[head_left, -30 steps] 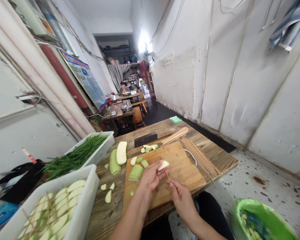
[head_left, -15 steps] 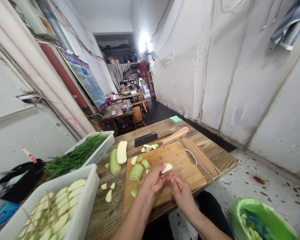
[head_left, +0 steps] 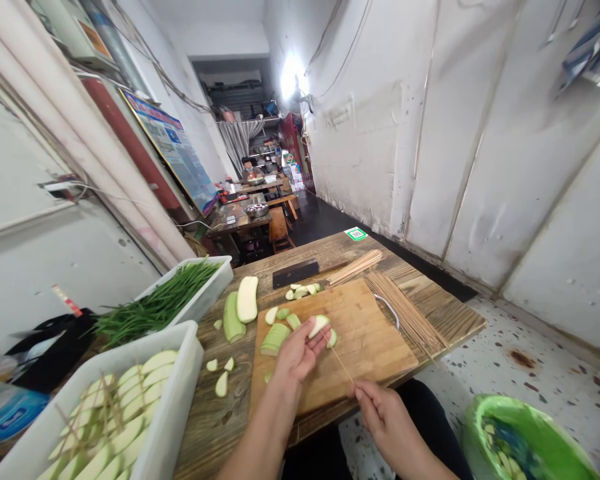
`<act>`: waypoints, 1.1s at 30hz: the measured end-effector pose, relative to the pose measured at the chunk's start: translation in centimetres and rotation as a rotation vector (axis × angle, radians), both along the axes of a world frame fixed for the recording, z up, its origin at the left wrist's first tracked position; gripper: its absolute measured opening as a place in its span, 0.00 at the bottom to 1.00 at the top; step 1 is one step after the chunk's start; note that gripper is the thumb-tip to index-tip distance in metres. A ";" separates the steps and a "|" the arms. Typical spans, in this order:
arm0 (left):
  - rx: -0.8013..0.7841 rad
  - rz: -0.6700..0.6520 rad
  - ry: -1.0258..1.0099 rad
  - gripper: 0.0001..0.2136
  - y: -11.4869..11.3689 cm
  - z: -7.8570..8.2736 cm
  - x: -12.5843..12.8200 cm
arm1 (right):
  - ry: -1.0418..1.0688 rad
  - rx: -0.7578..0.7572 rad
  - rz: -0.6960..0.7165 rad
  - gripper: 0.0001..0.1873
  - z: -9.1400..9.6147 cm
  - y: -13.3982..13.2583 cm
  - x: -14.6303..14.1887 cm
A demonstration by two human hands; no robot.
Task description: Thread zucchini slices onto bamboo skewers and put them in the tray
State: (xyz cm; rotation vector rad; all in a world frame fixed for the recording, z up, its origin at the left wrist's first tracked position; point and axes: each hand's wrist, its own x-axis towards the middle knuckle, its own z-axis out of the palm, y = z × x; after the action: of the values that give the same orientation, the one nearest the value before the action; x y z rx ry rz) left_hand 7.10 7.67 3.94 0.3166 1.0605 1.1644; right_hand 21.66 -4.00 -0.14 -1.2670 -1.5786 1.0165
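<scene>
My left hand (head_left: 300, 350) is closed on a pale green zucchini slice (head_left: 319, 325) above the cutting board (head_left: 365, 320). A thin wooden skewer (head_left: 341, 363) runs from that slice down to my right hand (head_left: 384, 412), whose fingers pinch its lower end near the board's front edge. Another slice (head_left: 332, 338) shows just right of my left fingers. On the board's left part lies a sliced zucchini chunk (head_left: 275, 339) with a few loose pieces. Two larger zucchini halves (head_left: 247, 299) rest on the table left of the board.
Loose skewers (head_left: 405, 310) lie right of the board, behind a cleaver (head_left: 296, 274). At left stand a white tub (head_left: 193, 360) of skewered slices and a tray of green chives (head_left: 165, 300). A green basin (head_left: 530, 427) sits on the floor. A person sits far back.
My right hand has moved down and toward me along the skewer, away from my left hand, so more of the skewer shows. The view has shifted slightly.
</scene>
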 end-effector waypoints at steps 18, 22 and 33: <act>0.514 -0.385 1.945 0.23 2.9 0.1 -3.8 | 0.099 0.016 -0.137 0.16 -1.3 2.6 1.3; 0.382 -0.652 2.019 0.19 4.9 -0.1 -5.3 | 0.086 0.016 -0.130 0.16 -1.3 2.6 1.4; 0.613 -0.744 1.881 0.19 6.2 0.0 -7.0 | 0.080 0.012 -0.087 0.16 -0.7 2.3 1.2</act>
State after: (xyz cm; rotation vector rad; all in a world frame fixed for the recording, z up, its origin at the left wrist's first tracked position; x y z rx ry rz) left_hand 0.05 13.83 3.90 2.3533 1.7658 0.1592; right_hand 22.87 -1.75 -0.86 -1.2604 -1.4543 0.9895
